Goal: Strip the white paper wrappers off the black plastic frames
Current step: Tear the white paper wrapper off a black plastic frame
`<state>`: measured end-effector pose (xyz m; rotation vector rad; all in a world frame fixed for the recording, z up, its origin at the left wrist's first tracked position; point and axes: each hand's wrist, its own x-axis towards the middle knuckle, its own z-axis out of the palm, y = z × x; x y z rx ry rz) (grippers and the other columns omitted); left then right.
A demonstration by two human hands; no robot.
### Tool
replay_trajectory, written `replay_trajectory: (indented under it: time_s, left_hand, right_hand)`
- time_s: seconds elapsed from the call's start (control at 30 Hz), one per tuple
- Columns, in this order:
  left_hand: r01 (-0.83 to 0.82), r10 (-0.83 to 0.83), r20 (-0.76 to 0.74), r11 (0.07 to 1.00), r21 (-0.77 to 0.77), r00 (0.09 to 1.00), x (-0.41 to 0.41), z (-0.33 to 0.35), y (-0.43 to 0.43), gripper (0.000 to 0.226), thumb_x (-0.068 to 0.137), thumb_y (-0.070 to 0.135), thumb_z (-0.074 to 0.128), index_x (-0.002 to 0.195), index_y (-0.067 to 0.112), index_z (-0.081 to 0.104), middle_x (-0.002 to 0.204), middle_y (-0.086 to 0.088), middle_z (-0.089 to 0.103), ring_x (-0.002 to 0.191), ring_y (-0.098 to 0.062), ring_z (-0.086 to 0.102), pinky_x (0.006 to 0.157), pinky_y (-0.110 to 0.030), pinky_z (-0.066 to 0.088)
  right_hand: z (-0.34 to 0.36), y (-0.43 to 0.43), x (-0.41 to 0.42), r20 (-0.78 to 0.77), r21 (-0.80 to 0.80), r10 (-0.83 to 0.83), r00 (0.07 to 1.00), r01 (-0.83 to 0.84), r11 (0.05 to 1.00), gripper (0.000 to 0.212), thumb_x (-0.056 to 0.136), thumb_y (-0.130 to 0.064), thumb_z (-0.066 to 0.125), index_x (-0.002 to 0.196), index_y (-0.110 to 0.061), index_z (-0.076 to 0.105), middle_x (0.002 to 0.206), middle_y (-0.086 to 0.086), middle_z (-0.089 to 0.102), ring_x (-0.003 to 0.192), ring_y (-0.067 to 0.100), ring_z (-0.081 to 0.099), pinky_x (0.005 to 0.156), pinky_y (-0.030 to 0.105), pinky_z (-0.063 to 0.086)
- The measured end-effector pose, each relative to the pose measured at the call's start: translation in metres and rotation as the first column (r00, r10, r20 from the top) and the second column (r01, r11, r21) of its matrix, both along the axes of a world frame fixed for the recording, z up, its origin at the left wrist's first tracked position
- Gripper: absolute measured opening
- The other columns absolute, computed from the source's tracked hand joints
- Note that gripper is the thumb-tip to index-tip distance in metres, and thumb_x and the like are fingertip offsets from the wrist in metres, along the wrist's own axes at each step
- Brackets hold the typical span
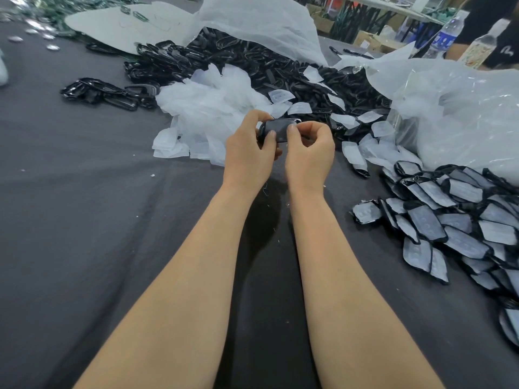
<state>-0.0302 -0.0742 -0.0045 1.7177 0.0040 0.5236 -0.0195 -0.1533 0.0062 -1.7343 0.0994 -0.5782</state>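
Note:
Both hands hold one black plastic frame (279,130) above the dark cloth, in the middle of the view. My left hand (250,148) grips its left end, thumb on the face. My right hand (309,153) pinches its right end with thumb and forefinger. The face of the frame looks dark grey; I cannot tell whether wrapper is still on it. Behind the hands lies a heap of loose white wrappers (207,108). A pile of wrapped frames (455,220) lies at the right. A big mound of bare black frames (252,63) lies at the back.
Dark grey cloth (84,206) covers the table. A large clear plastic bag (463,113) stands at the right and white sheeting (258,21) at the back. Water bottles (446,35) and another person's dark clothing are at the far right. Small glassy pieces (31,26) lie at the far left.

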Motion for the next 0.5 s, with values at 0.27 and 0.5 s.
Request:
replay_trajectory:
  time_s: [0.27, 0.5]
  left_hand:
    - [0.050, -0.050, -0.001, 0.998, -0.046, 0.999, -0.002, 0.002, 0.000, 0.017, 0.095, 0.003, 0.050, 0.104, 0.018, 0.051, 0.077, 0.005, 0.061, 0.057, 0.004, 0.063, 0.061, -0.010, 0.050]
    - [0.110, -0.120, -0.052, 0.981, -0.158, 0.991, -0.003, 0.005, 0.002, 0.020, 0.095, 0.001, 0.050, 0.111, 0.012, 0.052, 0.083, -0.006, 0.063, 0.055, 0.000, 0.062, 0.069, -0.021, 0.057]
  right_hand:
    - [0.004, -0.009, 0.007, -0.121, 0.477, 0.208, 0.971, -0.127, 0.870, 0.017, 0.090, -0.002, 0.060, 0.090, -0.015, 0.049, 0.084, 0.002, 0.055, 0.072, 0.012, 0.056, 0.066, 0.022, 0.053]
    - [0.004, -0.021, 0.008, -0.139, 0.737, 0.495, 0.857, -0.244, 0.630, 0.011, 0.091, -0.007, 0.061, 0.082, -0.011, 0.057, 0.057, -0.002, 0.062, 0.052, 0.006, 0.055, 0.057, 0.017, 0.049]
